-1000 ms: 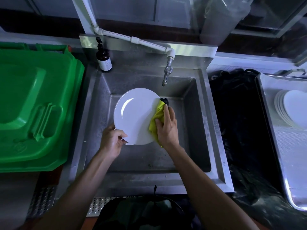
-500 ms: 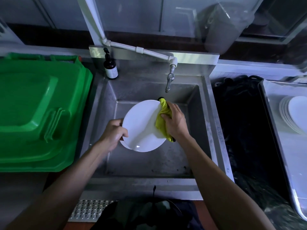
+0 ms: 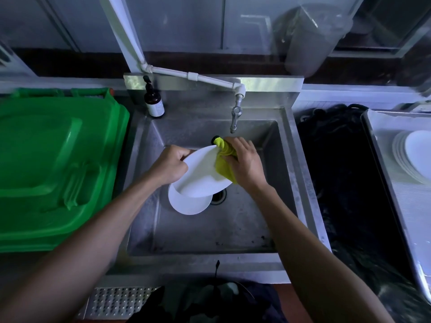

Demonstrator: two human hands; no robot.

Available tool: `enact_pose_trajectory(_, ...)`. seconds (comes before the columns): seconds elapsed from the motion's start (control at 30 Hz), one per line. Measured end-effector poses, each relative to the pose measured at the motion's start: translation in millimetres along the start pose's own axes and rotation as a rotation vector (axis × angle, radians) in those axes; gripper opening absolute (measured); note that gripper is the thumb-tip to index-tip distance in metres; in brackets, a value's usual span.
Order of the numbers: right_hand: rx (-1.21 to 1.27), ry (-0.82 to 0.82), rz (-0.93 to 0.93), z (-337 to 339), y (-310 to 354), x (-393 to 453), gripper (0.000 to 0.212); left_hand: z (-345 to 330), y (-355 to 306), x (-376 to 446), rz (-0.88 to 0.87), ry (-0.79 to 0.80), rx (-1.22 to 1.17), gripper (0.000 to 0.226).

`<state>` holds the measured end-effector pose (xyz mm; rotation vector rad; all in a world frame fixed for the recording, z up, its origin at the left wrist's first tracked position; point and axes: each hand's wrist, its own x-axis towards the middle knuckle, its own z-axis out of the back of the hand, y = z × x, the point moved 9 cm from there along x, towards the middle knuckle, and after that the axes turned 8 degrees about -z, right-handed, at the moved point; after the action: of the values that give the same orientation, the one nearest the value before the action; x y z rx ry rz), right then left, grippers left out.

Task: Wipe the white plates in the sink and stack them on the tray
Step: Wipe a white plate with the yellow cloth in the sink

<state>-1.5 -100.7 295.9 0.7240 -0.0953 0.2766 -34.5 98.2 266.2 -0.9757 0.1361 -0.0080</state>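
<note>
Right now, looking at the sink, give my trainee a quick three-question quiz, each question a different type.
1. True or false: the left hand grips the held plate by its rim.
2. Multiple choice: what does the right hand hold against that plate? A) a sponge B) a yellow cloth C) a brush
3. Fill in: a second plate lies on the sink floor, and the wiped plates are stacked on the ____ at the right.

Key: 1 true; 2 B; 3 tray
</note>
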Motion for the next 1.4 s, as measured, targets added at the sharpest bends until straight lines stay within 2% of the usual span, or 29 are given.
enact_pose_trajectory(0.07,-0.060,0.007,0.051,-1.4,8.6,-1.5,0.032,-5.6,-8.3,2.7,-0.031,0.034,0.039,0.055)
enact_pose_trajectory(0.13,-0.126,0.011,0.070,-3.3,13.0,-3.4,0.029,-10.4,-10.3,3.8,-0.020,0.056,0.064,0.047)
enact_pose_trajectory(0.2,-0.172,-0.001,0.056,-3.3,12.7,-6.4,0.025,-13.8,-9.4,3.9,-0.008,0.049,0.103,0.038)
enact_pose_trajectory(0.27,-0.197,-0.024,0.039,-1.9,12.2,-10.9,0.023,-18.1,-9.9,2.3,-0.020,0.019,0.114,0.039)
enact_pose_trajectory(0.47,-0.171,-0.178,0.025,18.5,12.4,-21.9,0.020,-21.8,-6.5,-16.2,-0.038,-0.209,-0.008,0.058)
enact_pose_trajectory(0.53,-0.163,-0.223,0.006,26.4,5.0,-24.3,0.024,-19.7,10.7,-29.1,0.038,-0.300,-0.049,0.051)
enact_pose_trajectory(0.57,-0.156,-0.244,-0.012,29.9,0.0,-25.2,0.028,-21.4,22.0,-37.0,0.102,-0.324,-0.063,0.041)
enact_pose_trajectory(0.63,-0.142,-0.275,-0.037,35.7,-9.0,-26.2,0.035,-37.1,51.5,-52.8,0.343,-0.283,-0.220,0.022)
enact_pose_trajectory(0.7,-0.136,-0.281,-0.041,37.8,-15.4,-27.8,0.034,-73.5,68.1,-69.0,0.646,-0.131,-0.588,0.026)
enact_pose_trajectory(0.73,-0.132,-0.285,-0.037,38.5,-18.3,-29.2,0.032,-90.2,63.1,-71.0,0.718,-0.070,-0.791,0.032)
enact_pose_trajectory(0.8,-0.109,-0.292,-0.030,40.5,-24.7,-31.8,0.029,-108.5,40.5,-60.0,0.722,-0.071,-1.149,0.044)
enact_pose_trajectory(0.87,-0.078,-0.316,-0.045,45.2,-31.2,-35.2,0.030,-114.1,22.2,-45.6,0.693,-0.174,-1.336,0.051)
enact_pose_trajectory(1.03,-0.066,-0.345,-0.030,58.9,-43.9,-42.3,0.031,-128.9,-9.4,-24.6,0.692,-0.291,-1.458,0.059)
enact_pose_trajectory(1.17,-0.079,-0.309,0.038,63.0,-56.7,-46.7,0.031,-138.0,-21.8,-16.6,0.727,-0.367,-1.413,0.029)
enact_pose_trajectory(1.3,-0.063,-0.167,0.096,56.9,-79.0,-50.6,0.047,-140.4,-25.4,-14.4,0.713,-0.505,-1.480,0.021)
enact_pose_trajectory(1.4,-0.059,-0.039,0.147,49.8,-92.1,-56.9,0.054,-139.5,-22.1,-17.9,0.723,-0.582,-1.421,0.021)
